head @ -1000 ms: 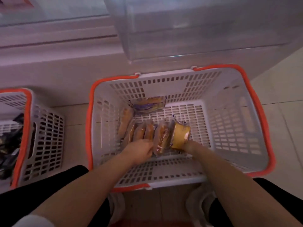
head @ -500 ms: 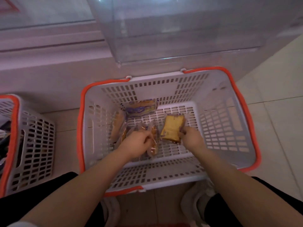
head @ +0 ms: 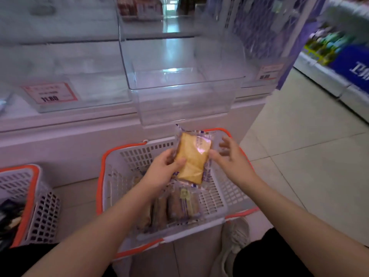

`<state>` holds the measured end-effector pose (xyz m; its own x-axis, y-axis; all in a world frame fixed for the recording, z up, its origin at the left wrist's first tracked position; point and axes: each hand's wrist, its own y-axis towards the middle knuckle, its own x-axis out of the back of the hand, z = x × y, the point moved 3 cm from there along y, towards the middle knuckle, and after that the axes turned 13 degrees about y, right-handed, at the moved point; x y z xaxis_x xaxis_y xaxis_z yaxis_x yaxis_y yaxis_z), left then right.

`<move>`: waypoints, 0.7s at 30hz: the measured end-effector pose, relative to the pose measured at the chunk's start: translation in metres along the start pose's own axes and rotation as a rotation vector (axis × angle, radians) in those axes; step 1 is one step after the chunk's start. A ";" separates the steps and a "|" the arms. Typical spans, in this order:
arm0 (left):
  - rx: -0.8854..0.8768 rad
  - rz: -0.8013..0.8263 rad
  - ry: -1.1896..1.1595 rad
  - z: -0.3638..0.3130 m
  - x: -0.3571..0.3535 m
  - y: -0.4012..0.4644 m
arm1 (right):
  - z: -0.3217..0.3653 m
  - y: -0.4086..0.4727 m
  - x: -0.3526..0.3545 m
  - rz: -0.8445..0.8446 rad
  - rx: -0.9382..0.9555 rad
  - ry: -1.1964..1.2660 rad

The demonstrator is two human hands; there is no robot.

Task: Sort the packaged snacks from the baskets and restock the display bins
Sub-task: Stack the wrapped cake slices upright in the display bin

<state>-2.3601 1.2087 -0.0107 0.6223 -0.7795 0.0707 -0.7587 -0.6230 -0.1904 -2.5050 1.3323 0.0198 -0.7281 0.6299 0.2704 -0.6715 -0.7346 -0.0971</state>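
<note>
Cake packet (head: 192, 156) lifted from basket (head: 111, 176), now in left hand (head: 163, 170).

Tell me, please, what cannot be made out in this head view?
- Price tag: print blurred.
- Left basket: cut off by the frame edge; contents dark.
- Snack packs in the middle basket: partly hidden by the left hand.
- Right shelf goods: motion-blurred.

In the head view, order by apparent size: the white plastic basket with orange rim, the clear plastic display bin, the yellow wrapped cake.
1. Clear plastic display bin and white plastic basket with orange rim: similar, unsure.
2. Yellow wrapped cake, smallest.
</note>
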 end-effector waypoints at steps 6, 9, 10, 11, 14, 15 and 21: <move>-0.210 0.187 0.590 -0.053 0.027 -0.021 | 0.072 0.003 0.009 0.124 0.276 -0.221; -0.344 0.203 0.810 -0.077 0.037 -0.030 | 0.085 -0.004 -0.008 0.311 0.275 -0.254; -0.366 0.185 0.870 -0.083 0.040 -0.032 | 0.089 -0.006 -0.012 0.322 0.324 -0.250; -0.382 0.158 0.909 -0.088 0.043 -0.033 | 0.092 -0.007 -0.015 0.295 0.370 -0.225; -0.419 0.050 0.895 -0.103 0.050 -0.037 | 0.103 -0.009 -0.017 0.177 0.405 -0.028; -0.423 0.021 0.875 -0.108 0.052 -0.037 | 0.107 -0.009 -0.018 0.165 0.404 0.012; -0.458 -0.003 0.798 -0.138 0.060 -0.036 | 0.130 -0.006 -0.019 0.125 0.426 0.126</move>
<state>-2.3215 1.1752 0.1352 0.4364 -0.4853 0.7576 -0.8653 -0.4571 0.2056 -2.4688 1.2919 0.1401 -0.8285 0.5364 0.1607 -0.4804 -0.8283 0.2884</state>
